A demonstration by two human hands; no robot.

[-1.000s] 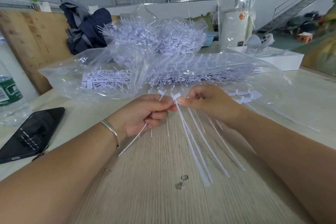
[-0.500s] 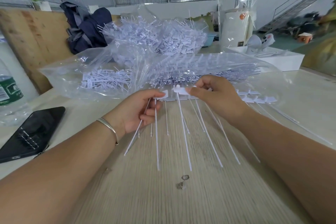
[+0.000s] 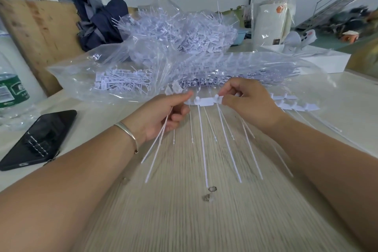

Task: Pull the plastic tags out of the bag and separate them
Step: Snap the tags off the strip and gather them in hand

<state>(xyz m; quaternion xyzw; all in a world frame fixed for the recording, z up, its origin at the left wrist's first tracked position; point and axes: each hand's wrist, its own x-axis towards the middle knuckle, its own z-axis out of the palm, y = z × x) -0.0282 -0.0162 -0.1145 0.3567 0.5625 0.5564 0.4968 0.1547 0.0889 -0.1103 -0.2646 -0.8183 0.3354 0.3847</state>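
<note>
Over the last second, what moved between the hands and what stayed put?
The left hand and right hand moved apart and up, stretching the joined tag strip flat between them. Both still pinch it. The bag and phone stayed put.

Both hands, left point(image 3: 161, 114) and right point(image 3: 248, 102), pinch with curled fingers, forearms extended.

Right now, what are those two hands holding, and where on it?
Both hold a joined strip of plastic tags by its flat heads: left hand at one end, right hand farther along. Tails hang free.
</note>
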